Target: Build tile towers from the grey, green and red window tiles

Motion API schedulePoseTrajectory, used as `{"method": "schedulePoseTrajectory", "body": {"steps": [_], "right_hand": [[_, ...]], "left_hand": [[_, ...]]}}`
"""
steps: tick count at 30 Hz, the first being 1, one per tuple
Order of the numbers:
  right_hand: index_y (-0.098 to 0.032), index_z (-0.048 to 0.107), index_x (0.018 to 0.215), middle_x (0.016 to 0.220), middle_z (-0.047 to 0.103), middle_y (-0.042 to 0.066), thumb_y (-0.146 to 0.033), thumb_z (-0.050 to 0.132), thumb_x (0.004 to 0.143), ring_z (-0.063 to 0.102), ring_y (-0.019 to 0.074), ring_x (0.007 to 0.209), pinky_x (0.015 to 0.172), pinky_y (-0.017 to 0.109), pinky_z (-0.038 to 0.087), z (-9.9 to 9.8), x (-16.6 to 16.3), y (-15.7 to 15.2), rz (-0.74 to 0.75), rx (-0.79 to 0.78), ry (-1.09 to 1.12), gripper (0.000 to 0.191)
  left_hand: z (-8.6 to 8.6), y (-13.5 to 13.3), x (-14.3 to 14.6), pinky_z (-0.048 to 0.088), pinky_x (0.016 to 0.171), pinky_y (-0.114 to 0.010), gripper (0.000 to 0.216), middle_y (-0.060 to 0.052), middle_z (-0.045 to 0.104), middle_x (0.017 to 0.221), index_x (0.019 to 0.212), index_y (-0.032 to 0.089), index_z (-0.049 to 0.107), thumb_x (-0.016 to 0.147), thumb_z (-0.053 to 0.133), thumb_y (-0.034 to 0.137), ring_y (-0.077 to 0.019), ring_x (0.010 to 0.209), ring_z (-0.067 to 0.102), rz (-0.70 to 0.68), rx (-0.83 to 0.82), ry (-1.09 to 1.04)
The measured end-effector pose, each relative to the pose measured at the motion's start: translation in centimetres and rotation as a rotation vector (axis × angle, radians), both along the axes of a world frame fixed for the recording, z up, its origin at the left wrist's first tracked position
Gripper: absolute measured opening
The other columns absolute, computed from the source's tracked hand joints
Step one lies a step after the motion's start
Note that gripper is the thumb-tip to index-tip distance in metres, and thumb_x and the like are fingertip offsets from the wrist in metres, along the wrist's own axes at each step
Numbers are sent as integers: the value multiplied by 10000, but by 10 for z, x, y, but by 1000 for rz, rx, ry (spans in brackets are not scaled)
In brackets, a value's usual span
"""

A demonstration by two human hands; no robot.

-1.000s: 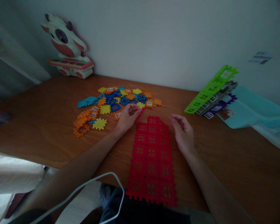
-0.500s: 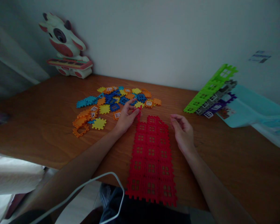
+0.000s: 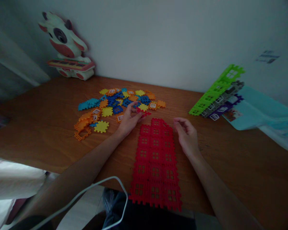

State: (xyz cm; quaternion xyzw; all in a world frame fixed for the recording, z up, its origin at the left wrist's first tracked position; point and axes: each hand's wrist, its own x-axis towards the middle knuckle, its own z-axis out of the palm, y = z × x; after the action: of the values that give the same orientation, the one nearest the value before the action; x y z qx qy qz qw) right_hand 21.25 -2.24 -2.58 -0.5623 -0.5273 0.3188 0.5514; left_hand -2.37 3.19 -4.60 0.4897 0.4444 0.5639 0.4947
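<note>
- on the wooden table (image 3: 50,127), red panel (image 3: 155,163): assembled from interlocking window pieces, three columns wide, near end at the table edge; middle column extends furthest at the far end, with a sloping piece on its right; this panel is the landmark for all positions below

- left hand (image 3: 129,121): beyond the far left corner of the red panel; thumb and fingers pinch a small red piece (image 3: 147,113), held apart from the panel

- right hand (image 3: 187,135): just beside the far right corner of the red panel; fingers half curled, thumb tip near the forefinger; whether it grips anything or touches the panel cannot be determined

- loose pieces (image 3: 107,111): beyond and left of the red panel; orange, yellow and blue, partly overlapping, some with white window inserts

- green strip (image 3: 212,95), grey strip (image 3: 236,87) and purple strip (image 3: 232,101): beyond and right of the red panel, tilted, side by side, next to a light blue bin (image 3: 254,118)

- cow-shaped toy keyboard (image 3: 70,64): far beyond and left of the red panel, near the wall (image 3: 153,41)

- white cable (image 3: 114,177): left of the panel's near end, looped
</note>
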Motion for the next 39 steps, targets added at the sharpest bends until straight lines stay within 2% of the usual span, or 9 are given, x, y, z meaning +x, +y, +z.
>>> {"method": "schedulePoseTrajectory", "body": {"steps": [4, 6, 11, 17, 22, 25, 28, 31, 39], "right_hand": [[-238, 698, 962, 981, 737, 54, -418, 677, 847, 672, 218, 886, 814, 390, 541, 0, 0, -1, 11, -3, 1, 214], [-241, 697, 964, 983, 739, 55, -418, 671, 849, 671, 220, 881, 812, 392, 543, 1, 0, -1, 11, -6, -10, 213], [-235, 692, 968, 964, 741, 59, -399, 659, 847, 671, 214, 861, 802, 381, 544, 2, -1, -1, 27, 0, -26, 206], [-230, 690, 958, 937, 737, 65, -408, 645, 859, 671, 213, 817, 744, 367, 548, 2, -3, -2, 59, -1, -77, 209], [-233, 691, 954, 945, 732, 66, -415, 638, 864, 672, 212, 821, 740, 364, 552, 1, -4, -2, 91, 10, -69, 209], [-234, 693, 960, 952, 731, 65, -422, 639, 872, 674, 212, 823, 743, 364, 553, -1, -3, -2, 108, -3, -82, 214], [-232, 692, 965, 955, 724, 67, -433, 631, 890, 669, 211, 822, 736, 362, 546, -4, -2, -2, 121, -9, -127, 223], [-231, 690, 964, 964, 707, 70, -404, 609, 915, 653, 207, 820, 721, 355, 528, -6, -1, -2, 134, 31, -219, 197], [-235, 684, 956, 964, 661, 67, -291, 572, 926, 622, 194, 787, 674, 340, 503, -7, -2, -4, 194, 116, -428, 128]], "left_hand": [[6, -3, 1, 547, 724, -253, 162, 0, 615, 913, 1010, 202, 598, 880, 668, 270, -112, 768, 626, -23, -9, 195], [9, -4, 1, 509, 673, -236, 146, -4, 641, 873, 915, 186, 585, 878, 678, 293, -110, 734, 610, -22, 37, 299], [11, -8, 0, 447, 588, -240, 205, -1, 652, 758, 856, 184, 609, 884, 683, 373, -116, 641, 564, -48, 127, 509], [7, -12, -2, 456, 606, -266, 243, 4, 662, 743, 864, 191, 627, 904, 669, 428, -137, 639, 581, -80, 157, 745], [5, -12, -3, 510, 773, -349, 208, -45, 660, 829, 830, 176, 630, 917, 675, 359, -203, 816, 619, -58, 395, 1040], [4, -12, -4, 525, 875, -386, 173, -75, 676, 959, 947, 171, 676, 947, 646, 341, -227, 951, 631, -63, 516, 1060], [6, -14, -4, 524, 957, -396, 226, -87, 684, 1124, 1087, 198, 719, 1004, 556, 329, -225, 1067, 633, -191, 659, 1065], [10, -17, -4, 520, 991, -409, 298, -92, 688, 1195, 1111, 202, 748, 1031, 494, 336, -233, 1114, 632, -286, 761, 1121], [13, -18, -1, 523, 990, -431, 323, -70, 747, 1120, 1033, 192, 781, 1035, 481, 311, -234, 1077, 649, -304, 738, 1165]]}}
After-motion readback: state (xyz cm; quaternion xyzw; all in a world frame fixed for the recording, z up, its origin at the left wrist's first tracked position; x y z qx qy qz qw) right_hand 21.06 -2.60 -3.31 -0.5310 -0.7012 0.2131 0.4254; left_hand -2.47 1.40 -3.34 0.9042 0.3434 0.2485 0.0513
